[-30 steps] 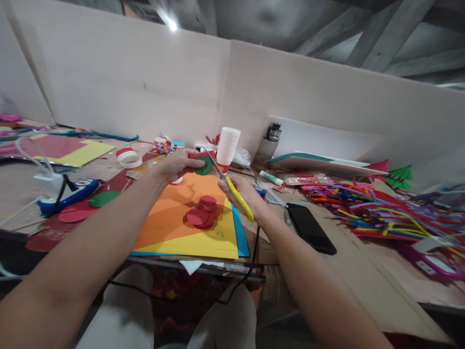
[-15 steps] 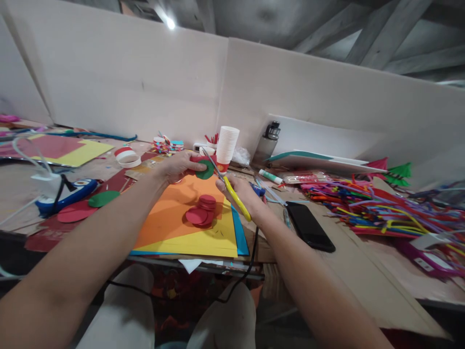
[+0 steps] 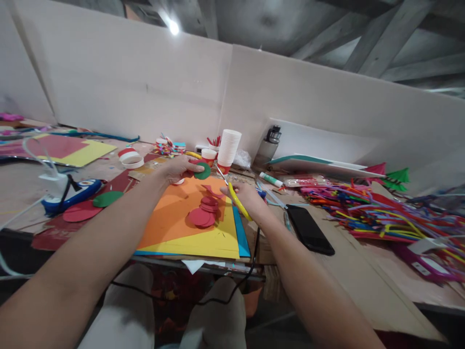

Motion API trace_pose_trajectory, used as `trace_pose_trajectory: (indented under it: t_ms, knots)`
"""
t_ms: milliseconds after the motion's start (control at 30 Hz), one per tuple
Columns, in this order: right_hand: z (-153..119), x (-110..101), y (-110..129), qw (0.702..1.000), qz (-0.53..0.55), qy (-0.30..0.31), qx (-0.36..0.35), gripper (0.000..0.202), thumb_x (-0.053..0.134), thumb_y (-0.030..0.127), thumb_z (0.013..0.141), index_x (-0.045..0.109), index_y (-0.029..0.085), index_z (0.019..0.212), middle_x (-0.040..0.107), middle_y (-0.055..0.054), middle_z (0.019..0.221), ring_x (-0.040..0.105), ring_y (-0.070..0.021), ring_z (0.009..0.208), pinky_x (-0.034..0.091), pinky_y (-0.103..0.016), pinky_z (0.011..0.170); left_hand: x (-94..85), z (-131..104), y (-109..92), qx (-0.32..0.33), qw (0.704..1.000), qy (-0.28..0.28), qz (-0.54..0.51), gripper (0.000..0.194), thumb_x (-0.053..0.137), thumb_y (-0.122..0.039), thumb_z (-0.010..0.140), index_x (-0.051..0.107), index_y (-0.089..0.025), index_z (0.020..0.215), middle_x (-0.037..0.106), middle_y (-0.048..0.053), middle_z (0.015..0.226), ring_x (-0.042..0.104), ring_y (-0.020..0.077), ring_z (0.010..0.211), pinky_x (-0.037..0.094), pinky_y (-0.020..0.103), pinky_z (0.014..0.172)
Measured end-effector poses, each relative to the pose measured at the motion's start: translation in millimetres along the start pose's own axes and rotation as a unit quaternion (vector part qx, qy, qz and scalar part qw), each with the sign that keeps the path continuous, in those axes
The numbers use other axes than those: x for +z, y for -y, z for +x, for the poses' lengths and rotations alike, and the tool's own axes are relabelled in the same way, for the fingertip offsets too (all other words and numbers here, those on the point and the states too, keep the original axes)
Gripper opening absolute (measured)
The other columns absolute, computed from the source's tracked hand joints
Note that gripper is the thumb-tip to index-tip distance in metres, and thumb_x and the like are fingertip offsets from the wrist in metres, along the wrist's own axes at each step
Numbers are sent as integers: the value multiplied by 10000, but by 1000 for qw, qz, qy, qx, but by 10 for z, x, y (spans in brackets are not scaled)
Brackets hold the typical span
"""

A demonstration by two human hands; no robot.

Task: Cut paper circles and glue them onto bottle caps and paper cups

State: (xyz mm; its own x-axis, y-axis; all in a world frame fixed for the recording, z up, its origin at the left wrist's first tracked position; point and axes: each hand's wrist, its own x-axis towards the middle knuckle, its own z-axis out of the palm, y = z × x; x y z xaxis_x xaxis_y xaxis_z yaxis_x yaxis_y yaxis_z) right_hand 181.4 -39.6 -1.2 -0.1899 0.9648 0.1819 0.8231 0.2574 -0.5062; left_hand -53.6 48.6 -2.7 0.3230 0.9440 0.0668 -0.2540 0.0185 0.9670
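My left hand (image 3: 178,169) pinches a small green paper circle (image 3: 202,170) between thumb and fingers, with a bit of red paper showing behind it. In my right hand (image 3: 247,196) is a pair of scissors with yellow handles (image 3: 238,201); their blades point up and away from me, just right of the circle and apart from it. Below both hands, a pile of red paper circles (image 3: 202,217) lies on orange paper (image 3: 163,213), over yellow (image 3: 218,249) and blue sheets. A red paper scrap (image 3: 214,191) shows just above the pile, slightly blurred.
A stack of white paper cups (image 3: 229,147) stands behind my hands. To the right are a black phone (image 3: 308,229), a glue stick (image 3: 271,180) and many coloured pipe cleaners (image 3: 370,208). Larger red (image 3: 80,212) and green circles lie left, near a blue power strip (image 3: 72,198).
The scissors have moved away from the paper, down and to the right, and their blades have come together. A red scrap now appears over the pile. My left hand still holds the green circle.
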Motion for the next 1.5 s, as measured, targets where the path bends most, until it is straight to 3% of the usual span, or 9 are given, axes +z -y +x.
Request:
trace_pose_trajectory:
  t_ms: [333,533,733,1000,1167,1267,1367,1433,1500]
  knots:
    - [-55,17,51,969,-220,1,110,472,546,284,854,521,98,1287,718,-216,1053,701,-332,965,497,-358,739,125,-30,8,21,998,-57,-7,287,878,-145,483,703,-108,709,661,30,624,556,82,507,352,173,448]
    - [-80,20,144,945,-305,76,89,356,510,208,882,605,87,1203,712,-210,1080,689,-296,986,496,-340,775,105,-12,52,19,999,-35,-29,301,878,-175,508,715,-116,754,685,50,651,584,105,516,389,194,464]
    - [25,56,310,937,-347,37,-12,316,443,163,931,672,109,1143,628,-201,1242,529,-305,1202,416,-379,961,133,-5,45,34,998,-56,-5,373,894,-180,431,699,-97,738,666,31,652,512,65,489,320,177,429]
    - [340,277,236,938,-318,101,-91,259,487,27,855,723,91,941,706,-173,1044,611,-229,1028,431,-294,872,184,-23,42,40,997,-65,-12,268,865,-146,497,688,-100,692,622,14,591,469,58,464,281,184,437]
    - [381,119,86,969,-240,3,-62,292,435,97,905,635,131,1115,708,-124,1060,638,-182,937,447,-264,769,205,-36,20,46,995,-63,-57,236,850,-105,514,656,-100,648,601,8,570,472,58,469,278,183,440]
    - [246,-142,119,995,-8,-84,-50,132,564,218,863,653,139,923,703,-67,856,625,-164,770,453,-263,692,215,-40,6,50,993,-63,-83,246,850,-100,510,667,-100,673,610,7,584,467,53,469,271,173,427]
    - [-34,-399,300,957,192,184,-118,143,664,297,785,671,157,812,683,-17,747,616,-141,681,480,-255,664,203,-31,13,45,993,-65,-89,250,849,-125,522,685,-102,709,640,27,631,507,64,504,274,166,427]
    - [-201,-472,435,864,199,436,-156,195,681,319,779,720,160,885,717,-30,842,645,-149,761,498,-267,740,191,-28,24,46,995,-60,-69,250,853,-155,522,685,-110,701,645,33,637,508,69,505,288,172,435]
    - [-266,-436,509,837,193,481,-175,230,708,329,756,727,161,913,715,-28,864,627,-133,749,489,-253,730,191,-43,25,59,997,-47,-22,261,861,-193,510,690,-116,691,635,29,616,497,73,497,312,184,455]
